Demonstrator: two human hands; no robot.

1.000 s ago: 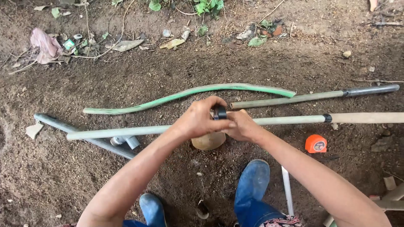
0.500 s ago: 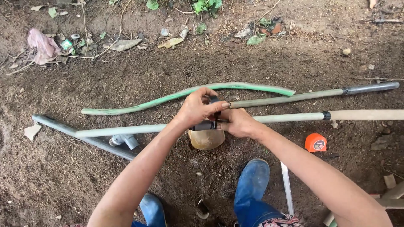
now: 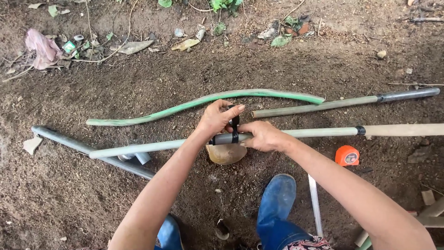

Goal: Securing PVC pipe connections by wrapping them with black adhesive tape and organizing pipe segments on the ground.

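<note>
Left grip (image 3: 216,121): we see it pinching black tape (image 3: 235,124).
Right grip (image 3: 262,136): clamped on pale pipe (image 3: 157,146).
Tape measure (image 3: 347,156): 3 o'clock.

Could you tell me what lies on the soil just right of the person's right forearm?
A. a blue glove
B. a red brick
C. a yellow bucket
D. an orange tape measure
D: an orange tape measure sits on the dirt beside the right forearm, below the long pale pipe.

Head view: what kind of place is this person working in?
Probably an outdoor yard or garden plot: bare soil underfoot, fallen leaves and weeds at the far edge, a green hose lying loose.
</note>
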